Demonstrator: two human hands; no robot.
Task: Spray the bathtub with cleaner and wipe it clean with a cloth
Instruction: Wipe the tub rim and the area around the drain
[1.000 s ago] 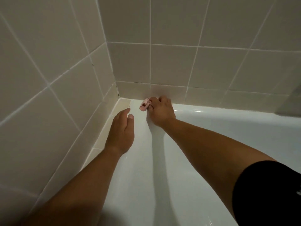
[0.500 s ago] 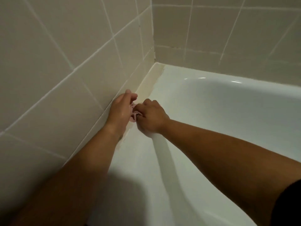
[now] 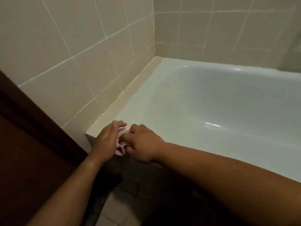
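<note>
Resting at the near corner of the bathtub (image 3: 203, 103), the pink cloth (image 3: 120, 145) lay bunched between both hands. The right hand (image 3: 141, 141) had its fingers curled tight, pinching the crumpled fabric; the left hand (image 3: 106, 141) stood beside it with fingers straight and pressed together, touching the cloth. The tub's enamel was glossy white — the wall tiles (image 3: 81, 46) beige, matte, square.

A small pink cloth (image 3: 121, 145), crumpled into folds, lies bunched at the near corner of the white, glossy bathtub (image 3: 203, 101), on its flat rim where the rim meets the beige strip along the tiled wall.
</note>
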